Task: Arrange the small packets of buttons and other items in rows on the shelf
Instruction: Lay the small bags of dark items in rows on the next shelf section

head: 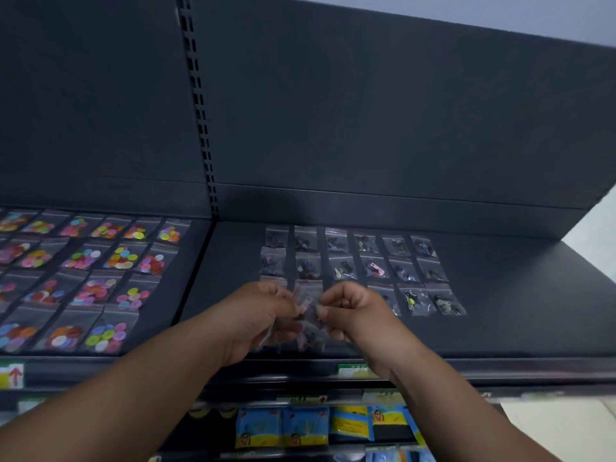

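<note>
Hands meet at the middle of the view, just above the front of a dark shelf. The left hand has its fingers curled round a bunch of small clear packets, which spills down below its palm toward the shelf's front edge. The right hand is also curled, its thumb and fingertips pinching the top of the same bunch, so the two hands nearly touch with the packets between them. The contents are blurred; a pale pink piece and some dark pieces show through the plastic. Just behind the hands, dark packets lie flat on the shelf in three evenly spaced rows, six across; the hands partly hide the front row. To the left, past an upright slotted post, button packets filled with bright round buttons lie in rows on the neighbouring shelf section. Below the front edge are green labels, and lower still blue and yellow packs stand in a row.
</note>
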`<action>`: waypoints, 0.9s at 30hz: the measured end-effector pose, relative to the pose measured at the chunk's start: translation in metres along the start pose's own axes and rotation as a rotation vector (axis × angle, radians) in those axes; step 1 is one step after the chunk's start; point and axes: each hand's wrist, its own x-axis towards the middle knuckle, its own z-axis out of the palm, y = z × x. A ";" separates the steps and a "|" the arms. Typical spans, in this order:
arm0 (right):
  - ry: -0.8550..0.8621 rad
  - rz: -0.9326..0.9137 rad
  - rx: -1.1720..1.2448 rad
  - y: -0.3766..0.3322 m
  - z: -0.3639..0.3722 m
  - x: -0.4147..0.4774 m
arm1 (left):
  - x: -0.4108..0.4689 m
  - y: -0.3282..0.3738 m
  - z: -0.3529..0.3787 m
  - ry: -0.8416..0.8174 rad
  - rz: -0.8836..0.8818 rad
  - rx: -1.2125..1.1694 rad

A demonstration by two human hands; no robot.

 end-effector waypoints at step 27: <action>0.023 0.153 0.149 -0.006 -0.044 -0.012 | 0.011 0.004 0.042 -0.095 0.059 0.223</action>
